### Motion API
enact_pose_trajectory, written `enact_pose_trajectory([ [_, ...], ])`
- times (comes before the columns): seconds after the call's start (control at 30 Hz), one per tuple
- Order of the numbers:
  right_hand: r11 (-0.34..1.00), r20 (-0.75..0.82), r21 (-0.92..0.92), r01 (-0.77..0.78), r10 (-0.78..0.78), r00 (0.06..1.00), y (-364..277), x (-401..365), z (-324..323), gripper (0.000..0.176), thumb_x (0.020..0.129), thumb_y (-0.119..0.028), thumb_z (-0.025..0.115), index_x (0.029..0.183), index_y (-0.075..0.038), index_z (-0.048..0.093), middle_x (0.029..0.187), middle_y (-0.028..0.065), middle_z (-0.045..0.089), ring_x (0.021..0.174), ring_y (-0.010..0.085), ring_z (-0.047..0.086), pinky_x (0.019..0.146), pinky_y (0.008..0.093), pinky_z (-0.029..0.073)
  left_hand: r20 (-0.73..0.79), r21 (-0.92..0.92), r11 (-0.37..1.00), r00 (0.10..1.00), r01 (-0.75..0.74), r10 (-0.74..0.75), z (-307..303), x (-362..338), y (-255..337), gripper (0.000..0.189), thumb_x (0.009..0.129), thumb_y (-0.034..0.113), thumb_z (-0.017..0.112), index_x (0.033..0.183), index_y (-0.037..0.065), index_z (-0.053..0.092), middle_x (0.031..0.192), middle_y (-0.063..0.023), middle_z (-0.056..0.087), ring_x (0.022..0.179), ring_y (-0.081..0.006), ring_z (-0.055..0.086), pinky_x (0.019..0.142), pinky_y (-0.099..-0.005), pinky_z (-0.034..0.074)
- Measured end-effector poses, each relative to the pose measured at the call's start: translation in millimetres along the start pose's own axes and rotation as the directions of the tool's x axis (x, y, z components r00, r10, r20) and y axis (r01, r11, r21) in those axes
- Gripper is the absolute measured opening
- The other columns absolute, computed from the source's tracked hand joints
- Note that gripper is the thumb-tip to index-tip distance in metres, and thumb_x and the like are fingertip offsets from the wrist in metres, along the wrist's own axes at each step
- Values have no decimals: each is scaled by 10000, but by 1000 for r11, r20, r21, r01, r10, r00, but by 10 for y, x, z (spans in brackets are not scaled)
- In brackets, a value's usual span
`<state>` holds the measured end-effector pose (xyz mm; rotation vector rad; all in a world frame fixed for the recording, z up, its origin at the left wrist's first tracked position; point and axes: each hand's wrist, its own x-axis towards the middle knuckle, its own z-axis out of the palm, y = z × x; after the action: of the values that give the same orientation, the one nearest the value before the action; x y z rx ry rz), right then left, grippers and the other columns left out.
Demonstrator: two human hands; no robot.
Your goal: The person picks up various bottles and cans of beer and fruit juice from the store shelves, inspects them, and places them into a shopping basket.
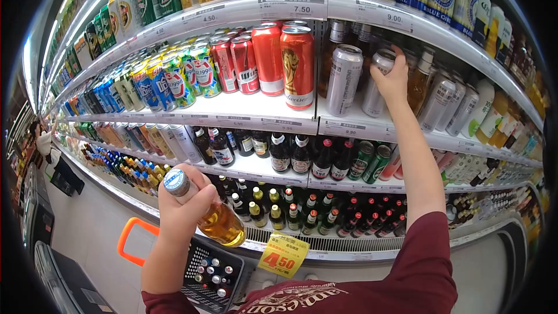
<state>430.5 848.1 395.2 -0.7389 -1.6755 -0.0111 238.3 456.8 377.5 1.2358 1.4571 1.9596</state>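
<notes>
Shelving (232, 107): several tiers of cans and bottles, curving away on both sides.
Co-worker or shopper: a person (45, 141) far off at the left, apart from these hands.
Basket (199, 252): dark, low beside the shelving; orange handle (123, 244) raised; cans or bottles inside, seen by their tops.
Right hand (392, 81): at the middle tier, thumb in front and fingers behind, pinching the upper part of a silver can.
Left hand (185, 203): wrapped round the neck of a bottle, held in front of the lower tiers.
Bottle (224, 224): amber contents, pale cap, tilted, its base towards the lower right.
Silver can (374, 96): upright, appears to stand on the shelf; another can (344, 81) just beside it, a glass bottle (419, 78) on its other side.
Price card (283, 254): yellow, marked 4.50, near the basket.
Step in hand: judged to be the grasping of the silver can.
Handling: judged to call for a steady pinch, clearance under the upper tier, and a firm left hold.
</notes>
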Motion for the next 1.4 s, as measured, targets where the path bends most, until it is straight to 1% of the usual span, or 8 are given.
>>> enact_pose_trajectory([
  [0.43, 955, -100, -279, 99, -132, 986, 201, -73, 15, 585, 732, -280, 622, 1208, -40, 380, 1011, 288, 407, 912, 425, 428, 784, 468, 386, 89, -80, 997, 996, 15, -8, 113, 30, -38, 124, 696, -36, 562, 713, 36, 462, 640, -63, 539, 589, -122, 557, 535, -231, 440],
  [0.63, 763, -203, -587, 272, -463, 863, -38, -107, -53, 515, 765, -232, 583, 1201, -40, 388, 1124, 290, 374, 1068, 417, 360, 885, 468, 331, 86, -60, 998, 996, 8, -3, 86, -58, 2, 132, 684, -35, 558, 710, 39, 452, 631, -66, 532, 581, -131, 553, 535, -240, 442],
  [0.73, 906, -185, -167, 388, -415, 891, -408, -30, -65, 588, 748, -248, 608, 1222, -8, 358, 1176, 284, 354, 1130, 404, 333, 941, 449, 289, 63, 16, 1000, 998, 27, -28, 101, -91, 71, 127, 672, -11, 539, 695, 47, 429, 610, -76, 515, 553, -160, 539, 540, -270, 452],
  [0.93, 943, 180, 301, -143, 91, 979, -530, -152, 493, 897, 622, -331, 727, 1275, 36, 234, 1195, 243, 394, 1095, 356, 431, 916, 384, 354, 60, -14, 1000, 998, 25, -24, 156, 54, 213, 115, 686, 21, 541, 698, 45, 430, 601, -68, 512, 544, -147, 530, 523, -262, 443],
  [1.03, 871, 100, 382, -309, 294, 951, -305, -307, 701, 912, 599, -321, 742, 1264, 39, 233, 1171, 226, 436, 1061, 310, 479, 878, 367, 393, 120, -37, 999, 993, 25, -20, 228, 172, 348, 116, 721, 30, 596, 724, 38, 480, 627, -36, 537, 568, -111, 556, 527, -233, 444],
  [1.17, 854, 42, 457, -249, 259, 965, -428, -448, 553, 801, 612, -283, 737, 1210, 22, 300, 1109, 184, 483, 1009, 268, 505, 848, 345, 409, 163, 0, 999, 986, 38, -37, 421, 289, 482, 118, 714, 49, 561, 721, 42, 444, 593, -67, 526, 530, -143, 532, 517, -256, 439],
  [1.33, 765, -125, 631, 128, -63, 990, -695, -532, -2, 705, 614, -153, 735, 1178, -25, 333, 1054, 123, 492, 949, 203, 516, 819, 334, 422, 186, -31, 1000, 982, -1, 7, 492, 443, 416, 110, 724, 61, 566, 740, 43, 459, 589, -59, 533, 532, -143, 543, 504, -254, 436],
  [1.4, 638, 29, 770, -32, 15, 999, -998, -513, -374, 637, 647, -132, 703, 1166, -24, 348, 1032, 112, 504, 927, 186, 524, 800, 317, 435, 207, -75, 997, 978, -1, 17, 489, 511, 408, 111, 729, 68, 573, 738, 47, 464, 585, -54, 533, 530, -134, 541, 504, -248, 434],
])
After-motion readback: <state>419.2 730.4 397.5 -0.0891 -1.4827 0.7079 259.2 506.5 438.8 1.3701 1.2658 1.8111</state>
